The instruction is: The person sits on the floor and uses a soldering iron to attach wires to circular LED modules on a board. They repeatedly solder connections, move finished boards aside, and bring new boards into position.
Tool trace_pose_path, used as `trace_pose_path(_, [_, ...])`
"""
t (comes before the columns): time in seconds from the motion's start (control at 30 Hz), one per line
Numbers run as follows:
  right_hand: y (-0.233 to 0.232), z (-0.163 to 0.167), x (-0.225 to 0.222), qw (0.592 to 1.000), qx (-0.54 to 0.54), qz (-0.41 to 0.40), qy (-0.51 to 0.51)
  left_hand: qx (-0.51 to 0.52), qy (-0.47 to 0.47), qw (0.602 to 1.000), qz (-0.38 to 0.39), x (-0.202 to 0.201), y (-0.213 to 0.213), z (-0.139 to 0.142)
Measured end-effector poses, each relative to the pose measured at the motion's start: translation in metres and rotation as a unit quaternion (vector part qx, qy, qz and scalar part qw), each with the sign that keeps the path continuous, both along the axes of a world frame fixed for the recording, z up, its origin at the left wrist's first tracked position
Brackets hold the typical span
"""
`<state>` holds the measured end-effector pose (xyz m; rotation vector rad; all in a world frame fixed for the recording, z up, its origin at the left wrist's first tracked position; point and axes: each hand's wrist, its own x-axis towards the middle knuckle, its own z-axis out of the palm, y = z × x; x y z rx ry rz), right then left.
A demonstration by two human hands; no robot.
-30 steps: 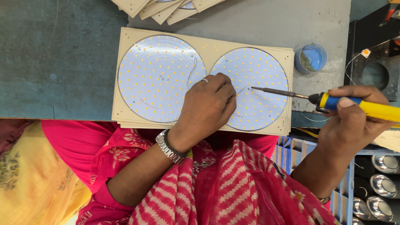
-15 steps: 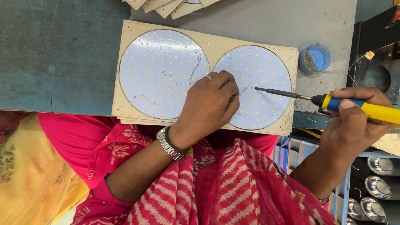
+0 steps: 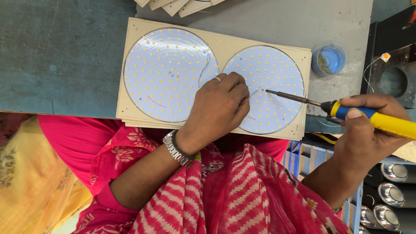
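A tan panel [image 3: 225, 41] lies on the bench with two round white LED boards in it, the left board [image 3: 164, 73] and the right board [image 3: 281, 73]. My left hand [image 3: 219, 110], with a ring and a metal watch, rests across the gap between them. It pinches a thin solder wire [image 3: 203, 69] whose end points at the right board. My right hand [image 3: 368, 130] grips a soldering iron [image 3: 381, 121] with a blue and yellow handle. The iron's tip hovers over the right board, close to the wire end.
A small blue tin [image 3: 329, 60] stands right of the panel. More tan panels [image 3: 177, 6] are stacked at the far edge. A black fixture [image 3: 394, 78] is at the right, with shiny metal cups [image 3: 390, 171] and a blue divided tray [image 3: 303, 160] below it.
Both hands keep the same grip and pose. The view has shifted slightly, and the iron tip stays just right of the wire end.
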<state>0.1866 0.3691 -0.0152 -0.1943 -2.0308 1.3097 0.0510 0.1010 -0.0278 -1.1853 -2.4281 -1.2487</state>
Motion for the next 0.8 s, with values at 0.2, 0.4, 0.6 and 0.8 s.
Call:
trace_pose_path(0.2, [-0.003, 0.002, 0.000, 1.000, 0.004, 0.000, 0.000, -0.002, 0.004, 1.000, 0.001, 0.000, 0.000, 0.000])
trace_pose_path(0.4, [-0.001, 0.001, 0.000, 1.000, 0.019, -0.001, -0.004, 0.001, 0.001, 1.000, 0.002, 0.000, 0.000, 0.000])
trace_pose_path(0.6, [0.002, -0.001, 0.000, 1.000, 0.005, 0.004, 0.000, 0.001, 0.000, 1.000, 0.002, 0.000, 0.000, 0.001])
trace_pose_path(0.8, [0.005, -0.009, 0.003, 1.000, -0.019, 0.003, 0.016, 0.002, -0.005, 1.000, 0.001, 0.000, 0.000, 0.001])
